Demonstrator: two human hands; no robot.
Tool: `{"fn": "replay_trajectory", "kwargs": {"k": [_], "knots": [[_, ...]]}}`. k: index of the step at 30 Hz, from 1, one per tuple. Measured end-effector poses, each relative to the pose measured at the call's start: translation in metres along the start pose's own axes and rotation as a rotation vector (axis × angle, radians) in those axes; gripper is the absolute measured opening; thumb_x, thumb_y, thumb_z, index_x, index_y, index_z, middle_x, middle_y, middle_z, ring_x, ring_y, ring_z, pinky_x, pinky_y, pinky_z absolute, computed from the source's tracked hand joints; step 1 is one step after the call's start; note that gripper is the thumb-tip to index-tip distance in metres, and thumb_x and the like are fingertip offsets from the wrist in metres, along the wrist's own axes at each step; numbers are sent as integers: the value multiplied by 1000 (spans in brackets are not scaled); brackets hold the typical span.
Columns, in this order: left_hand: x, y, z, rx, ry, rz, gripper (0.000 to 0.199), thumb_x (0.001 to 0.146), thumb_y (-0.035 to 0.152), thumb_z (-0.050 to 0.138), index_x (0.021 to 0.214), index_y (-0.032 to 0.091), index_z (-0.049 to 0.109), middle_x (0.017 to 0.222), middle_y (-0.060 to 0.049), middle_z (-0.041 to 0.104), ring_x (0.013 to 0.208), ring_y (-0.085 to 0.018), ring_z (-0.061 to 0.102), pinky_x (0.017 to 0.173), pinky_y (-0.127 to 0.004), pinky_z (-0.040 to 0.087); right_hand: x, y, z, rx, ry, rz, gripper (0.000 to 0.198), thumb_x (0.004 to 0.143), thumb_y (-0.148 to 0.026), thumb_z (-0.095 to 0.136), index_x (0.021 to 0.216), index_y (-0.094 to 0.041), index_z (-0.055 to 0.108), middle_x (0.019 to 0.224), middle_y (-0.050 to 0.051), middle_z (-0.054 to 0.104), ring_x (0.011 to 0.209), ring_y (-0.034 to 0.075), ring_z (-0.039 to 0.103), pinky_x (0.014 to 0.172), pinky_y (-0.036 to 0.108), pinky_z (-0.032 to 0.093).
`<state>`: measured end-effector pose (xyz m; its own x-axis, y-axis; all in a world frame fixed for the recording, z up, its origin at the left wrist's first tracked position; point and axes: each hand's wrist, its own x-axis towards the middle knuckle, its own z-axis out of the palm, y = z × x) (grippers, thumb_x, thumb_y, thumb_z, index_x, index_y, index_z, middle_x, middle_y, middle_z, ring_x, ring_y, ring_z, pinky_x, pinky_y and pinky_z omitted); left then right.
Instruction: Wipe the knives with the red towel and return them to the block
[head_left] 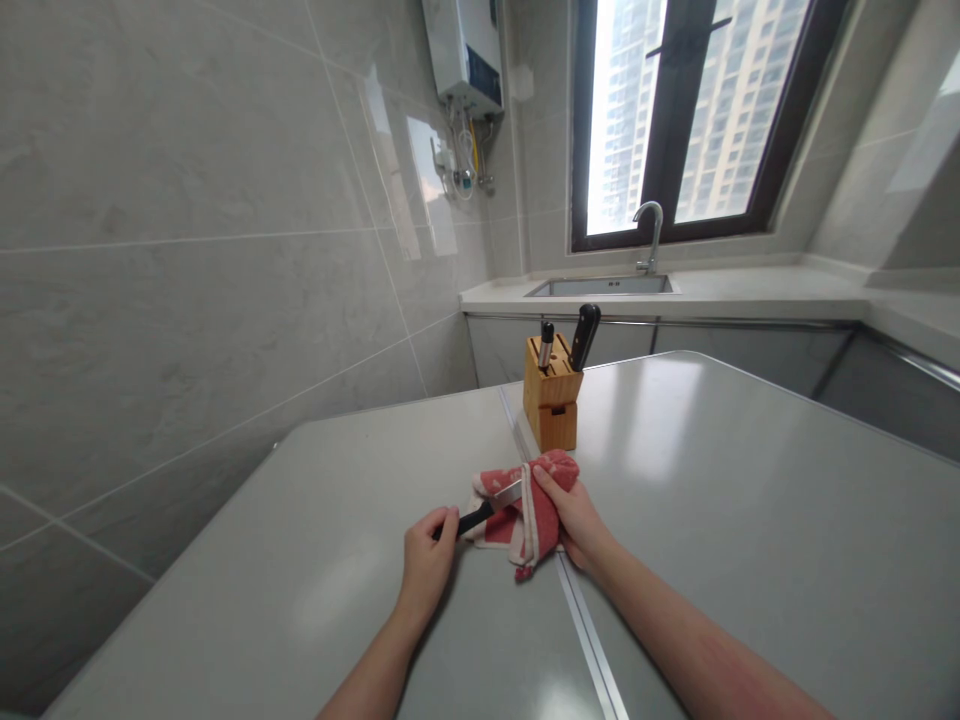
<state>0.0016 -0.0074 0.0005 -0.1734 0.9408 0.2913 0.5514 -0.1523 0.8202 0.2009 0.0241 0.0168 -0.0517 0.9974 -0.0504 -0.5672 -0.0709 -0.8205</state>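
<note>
My left hand [430, 550] is closed around the black handle of a knife [477, 517], which points up and to the right. Part of the blade shows; its far end is hidden in a red and white cloth [541, 510]. With my right hand [576, 510] I grip that cloth, thumb on top, folded about the blade. Just beyond the cloth stands a wooden knife block [553, 400]. Two black-handled tools rise from its slots, a large-handled one [586, 337] on the right and a thinner one with a metal collar [547, 346] on the left.
The light grey table [360, 510] has a metal seam strip [589, 635] running away from me. Past its far edge is a counter with a sink [600, 287] and a faucet [654, 235] under a window. A tiled wall [225, 300] rises on the left, with a water heater [466, 60].
</note>
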Motion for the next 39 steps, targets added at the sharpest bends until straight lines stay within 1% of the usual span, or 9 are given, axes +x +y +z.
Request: {"fn": "replay_trajectory", "kwargs": {"k": [7, 11, 15, 19, 22, 24, 28, 31, 39], "knots": [[2, -1, -3, -79, 85, -39, 40, 86, 44, 41, 56, 18, 43, 54, 4, 37, 56, -12, 39, 53, -21, 30, 5, -2, -1, 79, 78, -31, 27, 69, -41, 71, 85, -23, 60, 86, 1, 72, 79, 21, 67, 77, 35, 53], [1, 2, 0, -165, 82, -69, 43, 86, 53, 38, 61, 19, 43, 57, 4, 39, 58, -13, 40, 53, -21, 32, 2, -2, -1, 18, 35, 19, 32, 67, -45, 72, 87, -22, 61, 87, 3, 72, 79, 23, 67, 77, 36, 52], [-4, 9, 1, -192, -107, 27, 42, 88, 50, 37, 62, 18, 43, 59, 4, 38, 58, -12, 37, 54, -21, 31, -5, -1, 2, -79, -121, 64, 35, 68, -42, 72, 92, -20, 62, 93, 4, 72, 85, 21, 66, 82, 35, 50], [-9, 18, 0, -195, -340, 133, 36, 91, 42, 37, 73, 16, 54, 66, 1, 49, 62, -13, 43, 59, -21, 35, -11, -2, 5, -156, -238, 75, 36, 68, -40, 73, 96, -20, 63, 93, 5, 71, 85, 21, 65, 79, 35, 51], [-11, 23, -2, -183, -446, 219, 32, 91, 39, 39, 81, 15, 58, 74, -1, 56, 69, -15, 48, 65, -23, 39, -13, -1, 5, -241, -290, 92, 34, 67, -42, 73, 90, -18, 65, 85, 5, 71, 80, 21, 65, 74, 35, 52], [-12, 26, -1, -172, -477, 259, 29, 91, 37, 41, 86, 15, 59, 80, -2, 60, 74, -16, 51, 71, -24, 41, -12, 1, 4, -273, -279, 75, 33, 67, -42, 73, 87, -18, 65, 82, 4, 70, 79, 20, 64, 74, 33, 51], [-12, 28, 0, -140, -471, 262, 26, 91, 34, 42, 96, 17, 62, 92, -4, 65, 83, -19, 56, 79, -26, 42, -11, 6, 3, -233, -206, 53, 33, 67, -42, 73, 88, -19, 63, 86, 4, 70, 82, 20, 64, 77, 33, 51], [-11, 27, 1, -117, -429, 257, 26, 91, 33, 42, 99, 18, 62, 95, -5, 66, 85, -19, 58, 80, -27, 42, -10, 7, 3, -212, -201, 70, 35, 68, -43, 72, 89, -18, 62, 89, 6, 71, 82, 20, 65, 79, 34, 50], [-12, 25, -1, -82, -352, 248, 28, 92, 35, 40, 91, 16, 61, 80, -2, 62, 74, -17, 55, 71, -24, 41, -10, 2, 5, -202, -177, 61, 40, 64, -42, 75, 92, -17, 61, 88, 5, 71, 83, 21, 66, 80, 36, 51]]}}
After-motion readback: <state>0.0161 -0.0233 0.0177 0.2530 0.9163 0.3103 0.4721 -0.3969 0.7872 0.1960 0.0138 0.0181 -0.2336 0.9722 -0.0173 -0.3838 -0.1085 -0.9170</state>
